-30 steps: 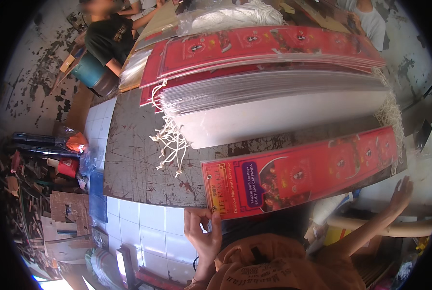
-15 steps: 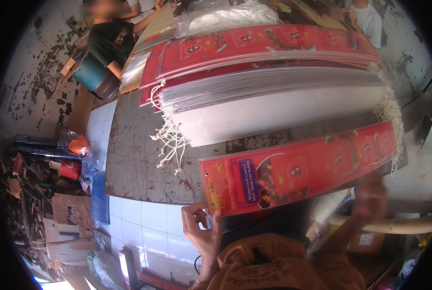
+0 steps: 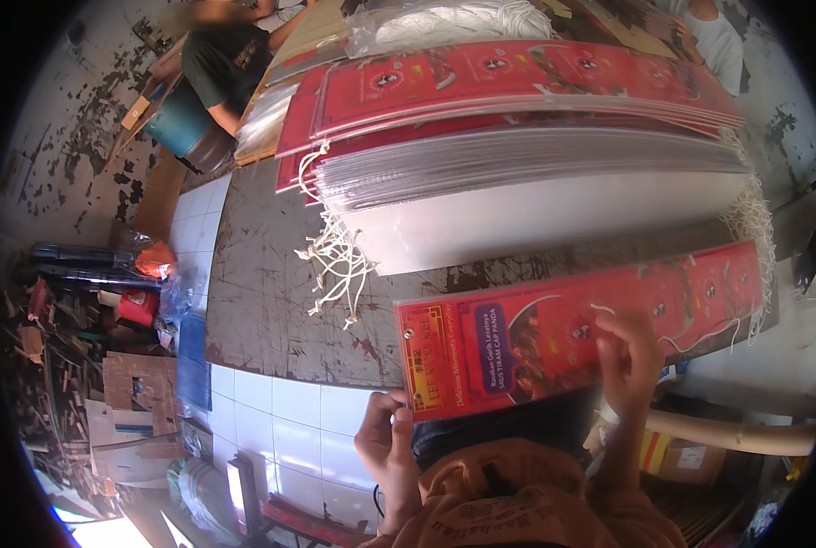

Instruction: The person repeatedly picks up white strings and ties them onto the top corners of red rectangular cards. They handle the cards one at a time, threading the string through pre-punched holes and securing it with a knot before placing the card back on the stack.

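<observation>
A long red printed panel (image 3: pixel 563 324) with a glossy clear cover lies at the table's near edge, its left part jutting out over my lap. My left hand (image 3: pixel 389 438) is closed on the panel's lower left corner, thumb and fingers pinching it. A small eyelet hole shows near the upper left corner. Over the panel's middle right, my right hand (image 3: pixel 629 361) is closed on a thin white cord (image 3: pixel 700 340), which runs toward the panel's right end. Beyond the panel stands a thick stack of similar panels (image 3: pixel 554 219) with pale backs, knotted white cords hanging from both ends.
More red panels (image 3: pixel 517 78) lie behind the stack on the scratched dark table (image 3: pixel 271 283). A bundle of white cord (image 3: pixel 463 23) sits at the back. Two people (image 3: pixel 225 68) are across the table. Scrap boards (image 3: pixel 143 393) and a blue drum (image 3: pixel 184 128) stand left.
My right hand has come left from beyond the panel's right side to above its face, drawing the cord along. My left hand keeps its corner grip. The whole view has shifted slightly.
</observation>
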`<state>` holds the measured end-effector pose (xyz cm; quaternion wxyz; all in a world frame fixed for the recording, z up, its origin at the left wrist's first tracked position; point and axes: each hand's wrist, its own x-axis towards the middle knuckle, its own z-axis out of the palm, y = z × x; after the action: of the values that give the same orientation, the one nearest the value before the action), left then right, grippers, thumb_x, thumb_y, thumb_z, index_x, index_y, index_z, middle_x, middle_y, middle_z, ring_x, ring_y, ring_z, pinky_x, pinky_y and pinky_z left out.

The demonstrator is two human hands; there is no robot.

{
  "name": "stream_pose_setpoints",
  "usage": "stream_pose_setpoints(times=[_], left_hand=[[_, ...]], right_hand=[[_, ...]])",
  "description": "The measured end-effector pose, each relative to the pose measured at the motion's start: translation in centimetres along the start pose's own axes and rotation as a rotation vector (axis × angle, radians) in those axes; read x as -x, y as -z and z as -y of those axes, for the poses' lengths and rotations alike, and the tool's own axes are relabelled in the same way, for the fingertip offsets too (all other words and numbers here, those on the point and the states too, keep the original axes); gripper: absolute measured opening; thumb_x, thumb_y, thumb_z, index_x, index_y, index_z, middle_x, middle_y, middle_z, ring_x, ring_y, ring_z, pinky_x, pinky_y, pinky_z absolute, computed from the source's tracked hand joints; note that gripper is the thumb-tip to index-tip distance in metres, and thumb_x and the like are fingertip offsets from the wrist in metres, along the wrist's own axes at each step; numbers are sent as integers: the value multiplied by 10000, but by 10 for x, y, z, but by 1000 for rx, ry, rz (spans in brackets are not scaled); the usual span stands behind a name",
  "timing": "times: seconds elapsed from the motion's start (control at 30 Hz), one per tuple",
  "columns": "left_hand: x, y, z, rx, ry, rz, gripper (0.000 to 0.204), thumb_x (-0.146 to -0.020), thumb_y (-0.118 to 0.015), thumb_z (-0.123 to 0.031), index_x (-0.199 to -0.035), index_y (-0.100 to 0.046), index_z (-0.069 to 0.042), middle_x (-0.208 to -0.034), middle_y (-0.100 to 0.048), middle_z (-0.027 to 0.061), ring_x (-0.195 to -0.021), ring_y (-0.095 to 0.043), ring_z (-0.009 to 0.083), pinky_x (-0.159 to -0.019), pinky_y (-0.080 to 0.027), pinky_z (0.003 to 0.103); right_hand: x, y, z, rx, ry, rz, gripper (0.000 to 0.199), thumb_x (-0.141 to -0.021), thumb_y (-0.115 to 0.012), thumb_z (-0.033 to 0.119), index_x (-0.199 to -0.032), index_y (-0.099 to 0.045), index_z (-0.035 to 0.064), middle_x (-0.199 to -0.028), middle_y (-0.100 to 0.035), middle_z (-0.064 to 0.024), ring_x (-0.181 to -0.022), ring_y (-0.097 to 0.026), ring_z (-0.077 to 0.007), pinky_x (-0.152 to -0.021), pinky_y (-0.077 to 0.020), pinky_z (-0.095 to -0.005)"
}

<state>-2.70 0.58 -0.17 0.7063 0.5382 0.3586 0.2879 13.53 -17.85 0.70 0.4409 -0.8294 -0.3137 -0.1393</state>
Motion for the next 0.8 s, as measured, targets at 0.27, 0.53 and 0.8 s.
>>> stream_pose_setpoints(times=[0.27, 0.53, 0.8], left_hand=[[0, 5, -12, -269, -355, 45, 314, -831, -600, -276, -747, -552, 23, -697, -427, 14, -639, -393, 84, -564, -310, 230], [-6, 45, 12, -296, -155, 75, 293, -820, -588, -246, -732, -524, 26, -688, -455, 23, -616, -395, 90, -558, -314, 234], [-9, 71, 57, -252, 102, 323, 260, -910, -462, -191, -855, -556, 45, -747, -564, 60, -698, -513, 90, -631, -415, 232]], right_hand=[[-5, 2, 2, 94, 108, -140, 153, -800, -511, -59, -920, -582, 4, -828, -616, -130, -606, -527, -182, -545, -408, -267], [-8, -16, 54, -4, 102, -146, 110, -784, -541, -41, -884, -572, -6, -826, -630, -112, -612, -559, -182, -526, -384, -252], [-9, -56, 86, -126, 284, 307, 209, -681, -693, 50, -878, -627, 65, -616, -476, 11, -542, -434, -158, -439, -332, -258]])
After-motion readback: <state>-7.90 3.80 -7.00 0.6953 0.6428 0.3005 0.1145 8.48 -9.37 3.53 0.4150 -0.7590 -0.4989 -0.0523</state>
